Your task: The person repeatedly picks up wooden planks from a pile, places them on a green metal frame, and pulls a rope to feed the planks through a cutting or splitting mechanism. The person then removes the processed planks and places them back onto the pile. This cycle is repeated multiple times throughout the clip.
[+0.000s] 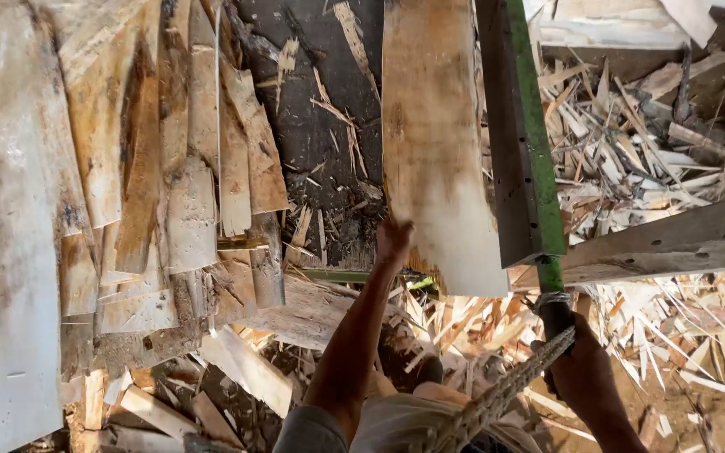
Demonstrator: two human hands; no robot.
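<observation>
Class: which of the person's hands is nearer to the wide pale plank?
Left. The left hand touches the wide pale plank's lower edge; the right hand grips a dark handle lower right, apart.
</observation>
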